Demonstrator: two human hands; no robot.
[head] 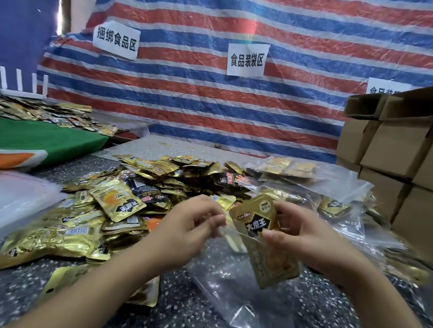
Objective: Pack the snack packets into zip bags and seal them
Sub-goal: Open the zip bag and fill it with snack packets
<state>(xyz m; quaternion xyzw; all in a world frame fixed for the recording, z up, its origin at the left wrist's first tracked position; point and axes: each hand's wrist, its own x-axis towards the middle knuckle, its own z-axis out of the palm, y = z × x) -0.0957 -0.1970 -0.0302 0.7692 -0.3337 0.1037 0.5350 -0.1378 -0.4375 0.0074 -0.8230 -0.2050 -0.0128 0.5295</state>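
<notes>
left hand (192,222) pinches zip bag (226,274) | right hand (306,232) grips snack packet (257,219)

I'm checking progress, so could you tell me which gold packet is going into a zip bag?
The gold packet pinched by the right hand, half inside the clear zip bag; the others lie loose.

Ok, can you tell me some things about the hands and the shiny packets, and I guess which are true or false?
1. Both hands hold one gold snack packet at the mouth of a clear zip bag. True: the left hand pinches the bag's edge, the right hand grips the packet.
2. The packet is completely inside the bag. False: its top sticks out.
3. A big pile of packets lies on the table left of the hands. True.
4. The cardboard boxes are stacked on the left. False: they stand on the right.
</notes>
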